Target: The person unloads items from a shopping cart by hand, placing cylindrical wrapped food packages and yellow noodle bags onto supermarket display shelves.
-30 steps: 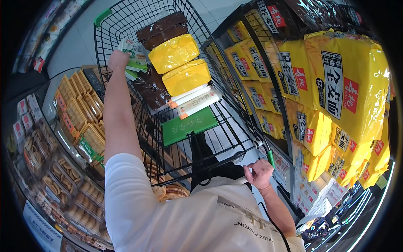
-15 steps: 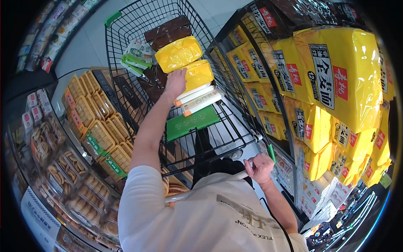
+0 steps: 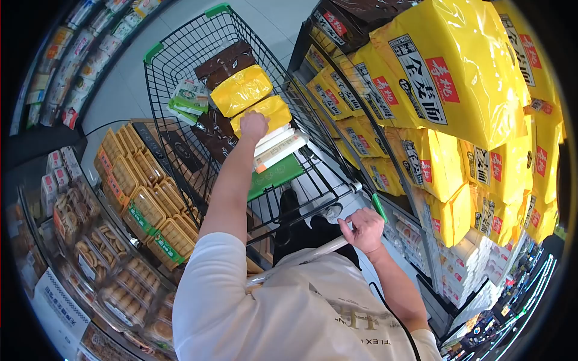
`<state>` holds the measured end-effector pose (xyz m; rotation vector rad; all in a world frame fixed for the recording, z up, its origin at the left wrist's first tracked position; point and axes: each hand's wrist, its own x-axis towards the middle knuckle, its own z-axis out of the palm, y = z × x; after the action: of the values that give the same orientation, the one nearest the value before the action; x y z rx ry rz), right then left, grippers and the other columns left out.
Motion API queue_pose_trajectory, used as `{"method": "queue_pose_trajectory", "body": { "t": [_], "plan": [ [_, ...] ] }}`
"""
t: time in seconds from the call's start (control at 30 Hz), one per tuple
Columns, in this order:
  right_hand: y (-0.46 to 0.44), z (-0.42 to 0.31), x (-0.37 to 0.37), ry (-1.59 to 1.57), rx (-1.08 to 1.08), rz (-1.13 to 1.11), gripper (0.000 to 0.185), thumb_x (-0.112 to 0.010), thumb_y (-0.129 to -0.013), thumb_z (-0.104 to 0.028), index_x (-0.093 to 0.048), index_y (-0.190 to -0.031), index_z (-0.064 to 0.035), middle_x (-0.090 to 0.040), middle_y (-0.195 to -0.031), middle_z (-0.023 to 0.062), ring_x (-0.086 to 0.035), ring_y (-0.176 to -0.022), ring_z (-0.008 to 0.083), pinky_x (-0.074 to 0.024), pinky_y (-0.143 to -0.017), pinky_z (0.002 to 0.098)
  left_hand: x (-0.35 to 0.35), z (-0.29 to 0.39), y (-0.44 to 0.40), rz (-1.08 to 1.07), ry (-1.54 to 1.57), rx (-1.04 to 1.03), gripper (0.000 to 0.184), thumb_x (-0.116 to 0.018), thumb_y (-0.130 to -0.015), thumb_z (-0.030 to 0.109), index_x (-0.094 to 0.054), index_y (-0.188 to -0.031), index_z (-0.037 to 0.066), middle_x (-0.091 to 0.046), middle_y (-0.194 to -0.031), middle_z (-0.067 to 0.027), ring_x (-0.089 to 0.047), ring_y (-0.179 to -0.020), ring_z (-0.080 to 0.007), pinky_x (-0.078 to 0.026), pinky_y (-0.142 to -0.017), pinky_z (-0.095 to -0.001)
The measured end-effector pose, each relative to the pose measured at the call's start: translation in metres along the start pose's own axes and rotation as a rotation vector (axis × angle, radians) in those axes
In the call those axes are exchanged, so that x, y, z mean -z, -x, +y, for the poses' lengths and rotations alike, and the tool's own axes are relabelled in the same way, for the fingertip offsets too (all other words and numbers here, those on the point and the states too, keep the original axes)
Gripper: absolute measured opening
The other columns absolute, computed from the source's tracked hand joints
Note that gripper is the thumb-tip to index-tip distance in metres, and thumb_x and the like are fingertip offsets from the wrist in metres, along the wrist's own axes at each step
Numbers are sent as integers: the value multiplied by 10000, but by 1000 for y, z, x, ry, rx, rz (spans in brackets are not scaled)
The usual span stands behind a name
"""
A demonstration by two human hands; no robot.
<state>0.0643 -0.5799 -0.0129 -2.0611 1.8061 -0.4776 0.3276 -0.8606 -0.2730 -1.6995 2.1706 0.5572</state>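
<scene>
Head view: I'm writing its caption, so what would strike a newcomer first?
Probably the glossy yellow noodle bags, stacked high along the right. Next, the black wire shopping cart at upper centre, with green corners. Inside it, the left hand rests on the nearer yellow package.

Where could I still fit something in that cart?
Probably the far end of the black wire cart, between its end wall and a glossy dark-brown package. The flat green panel looks bare nearest the person. Crowded: the middle, where shiny yellow plastic packs, the left hand and long white packages bunch together.
</scene>
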Motion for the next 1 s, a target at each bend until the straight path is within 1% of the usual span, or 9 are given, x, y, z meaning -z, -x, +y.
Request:
{"method": "queue_pose_trajectory", "body": {
  "t": [0.17,0.27,0.47,0.63,0.73,0.77,0.83,0.9,1.0],
  "plan": [
    [4,1,-1,6,-4,36,301,-829,-718,-247,-577,-606,-125,-532,-586,33,-549,-545,239,-439,-511,369,8,-11,13,119,77,-25,436,-575,-959,401,-768,-948,10,-665,-1098,-172,-621,-1101,-328,-493,-909,-458],
    [7,2,-2,8,-7,23,305,-820,-733,-264,-577,-609,-125,-539,-594,33,-562,-559,242,-448,-516,369,57,-5,52,373,195,-149,326,-642,-898,295,-751,-843,-7,-654,-962,-218,-652,-922,-372,-526,-809,-485],
    [2,2,0,-28,25,91,272,-822,-741,-254,-619,-620,-118,-540,-570,28,-564,-548,238,-438,-505,366,155,10,144,511,347,-236,274,-727,-848,226,-703,-733,-21,-652,-916,-147,-663,-797,-336,-531,-751,-441],
    [11,2,-1,-57,53,119,312,-807,-760,-292,-590,-616,-120,-586,-623,36,-604,-607,245,-477,-555,376,239,44,242,659,488,-450,207,-698,-892,100,-666,-778,-70,-679,-943,-145,-664,-806,-284,-515,-708,-346],
    [17,7,0,-128,73,141,282,-845,-751,-309,-683,-857,-105,-610,-682,34,-619,-651,247,-498,-596,374,280,69,288,618,508,-483,214,-677,-907,88,-646,-784,-84,-709,-1001,-146,-665,-778,-259,-511,-700,-324],
    [15,6,2,-179,61,147,325,-854,-747,-313,-704,-940,-99,-620,-712,38,-627,-679,247,-505,-616,373,298,81,307,633,496,-538,210,-671,-911,84,-645,-788,-85,-712,-996,-144,-658,-761,-250,-507,-687,-317],
    [14,4,18,-363,30,163,727,-900,-695,-363,-601,-1292,-75,-663,-1022,107,-645,-967,285,-534,-828,389,325,106,346,650,469,-645,202,-658,-918,74,-643,-796,-87,-718,-986,-141,-645,-725,-231,-499,-661,-303],
    [15,13,36,-465,69,328,1120,-945,-604,-410,-381,-1500,-46,-517,-1394,186,-495,-1296,348,-424,-1084,436,349,128,379,550,483,-728,187,-647,-925,64,-650,-811,-85,-723,-978,-136,-639,-718,-196,-490,-643,-288],
    [27,20,100,-543,146,317,1403,-985,-496,-437,-191,-1577,-24,-280,-1606,201,-273,-1487,371,-258,-1219,450,370,167,414,476,419,-945,178,-645,-935,61,-655,-828,-82,-726,-976,-129,-629,-722,-148,-479,-623,-274]
  ]
}}
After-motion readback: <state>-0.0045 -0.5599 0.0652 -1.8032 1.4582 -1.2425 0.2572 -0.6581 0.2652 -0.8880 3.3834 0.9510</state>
